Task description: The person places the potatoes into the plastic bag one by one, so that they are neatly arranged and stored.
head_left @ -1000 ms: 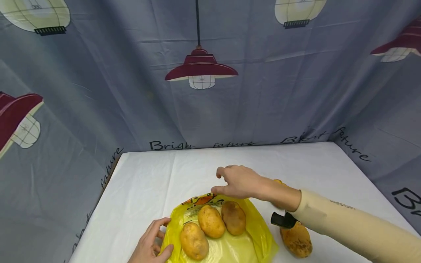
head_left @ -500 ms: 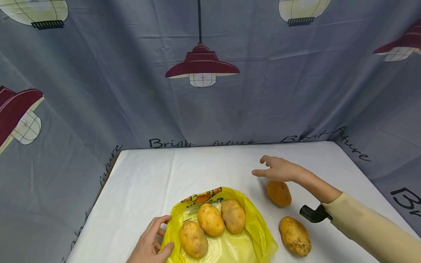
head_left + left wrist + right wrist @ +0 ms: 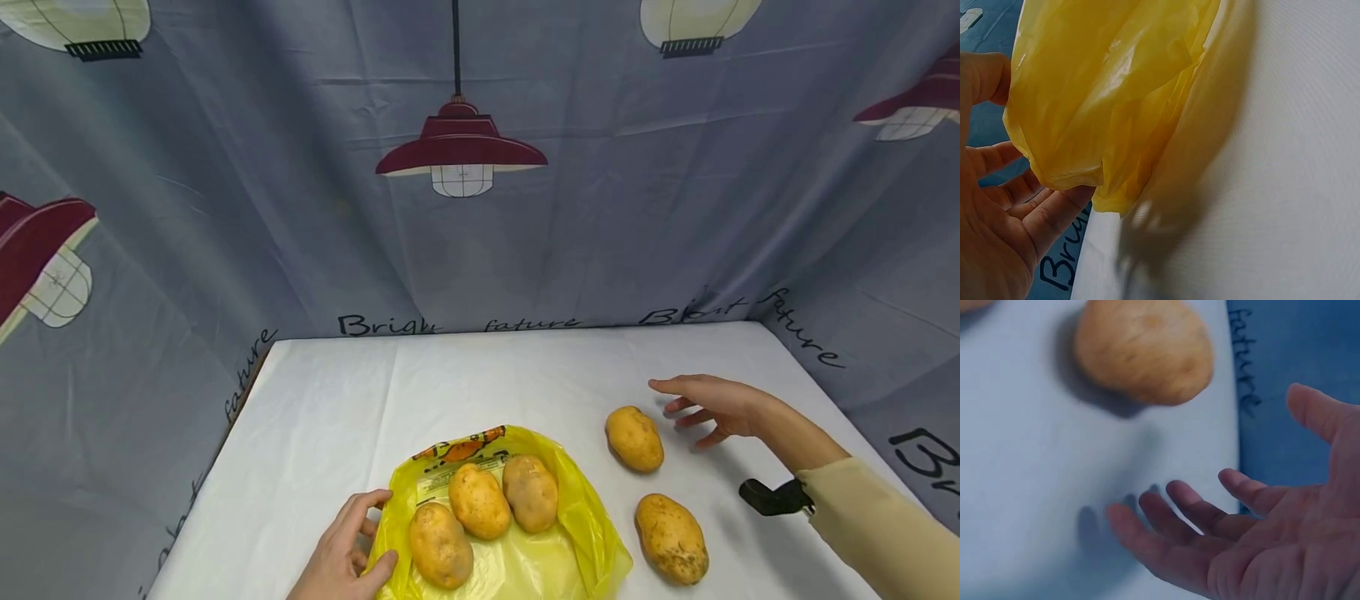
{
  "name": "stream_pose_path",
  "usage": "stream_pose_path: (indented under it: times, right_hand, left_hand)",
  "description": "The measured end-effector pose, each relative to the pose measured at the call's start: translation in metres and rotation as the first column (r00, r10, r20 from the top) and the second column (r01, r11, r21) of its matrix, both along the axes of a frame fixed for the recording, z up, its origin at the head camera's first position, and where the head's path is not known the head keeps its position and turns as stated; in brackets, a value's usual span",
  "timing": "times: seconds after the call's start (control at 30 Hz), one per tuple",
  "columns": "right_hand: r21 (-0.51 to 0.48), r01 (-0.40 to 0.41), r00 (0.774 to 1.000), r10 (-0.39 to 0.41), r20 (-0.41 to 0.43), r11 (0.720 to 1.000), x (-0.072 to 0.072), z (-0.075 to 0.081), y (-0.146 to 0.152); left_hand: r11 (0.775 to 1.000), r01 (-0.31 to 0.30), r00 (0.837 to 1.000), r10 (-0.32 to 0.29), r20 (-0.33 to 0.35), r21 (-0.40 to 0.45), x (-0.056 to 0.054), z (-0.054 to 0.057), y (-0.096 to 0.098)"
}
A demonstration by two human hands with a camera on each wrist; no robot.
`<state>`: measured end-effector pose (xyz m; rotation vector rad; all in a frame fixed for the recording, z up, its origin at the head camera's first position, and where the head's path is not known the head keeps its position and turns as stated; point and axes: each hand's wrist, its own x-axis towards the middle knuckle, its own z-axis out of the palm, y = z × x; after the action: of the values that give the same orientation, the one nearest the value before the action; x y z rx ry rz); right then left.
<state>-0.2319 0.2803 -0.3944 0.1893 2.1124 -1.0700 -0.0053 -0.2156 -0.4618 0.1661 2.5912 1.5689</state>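
Observation:
A yellow plastic bag lies with its mouth spread wide in the head view, and three potatoes sit inside it. My left hand holds the bag's left rim, thumb and index finger apart along the edge. The left wrist view shows the bag's side hanging by the fingers. Over the right part of the table my right hand has its fingers spread, holding nothing. Just left of it lies a loose potato, seen above the fingers in the right wrist view. A second loose potato with dark specks lies nearer.
A white cloth covers the table. Grey curtains printed with lamps and lettering stand along the back and both sides. A black wrist camera mount sticks out below the right sleeve.
My right hand has moved from above the bag to the right, past the farther loose potato, and its fingers have spread. The left hand keeps its place at the bag's rim.

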Motion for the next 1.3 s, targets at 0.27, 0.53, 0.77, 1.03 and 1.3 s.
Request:
stream_pose_path:
  times: [0.27, 0.53, 0.77, 1.03, 1.3]
  right_hand:
    - [-0.06, 0.088, 0.996, -0.086, 0.026, 0.994, 0.006, -0.018, 0.009]
    - [-0.095, 0.049, 0.999, -0.048, 0.012, 0.994, 0.018, -0.026, -0.021]
    - [-0.09, -0.007, 1.0, 0.006, -0.02, 0.996, 0.025, -0.029, -0.049]
    - [-0.112, -0.045, 0.998, 0.041, -0.04, 0.993, 0.021, -0.012, -0.055]
    - [-0.15, -0.072, 0.997, 0.067, -0.037, 0.986, 0.026, 0.009, -0.063]
  left_hand:
    - [1.0, -0.003, 1.0, 0.003, 0.006, -0.009, -0.001, 0.002, -0.001]
    - [1.0, -0.01, 1.0, 0.01, -0.009, -0.005, 0.001, 0.0, -0.002]
    - [1.0, -0.011, 1.0, 0.011, 0.01, 0.004, 0.002, 0.0, -0.001]
    - [1.0, 0.001, 1.0, -0.001, -0.006, -0.004, 0.002, 0.0, -0.003]
    - [1.0, 0.0, 1.0, 0.0, -0.015, 0.006, 0.002, -0.002, -0.001]
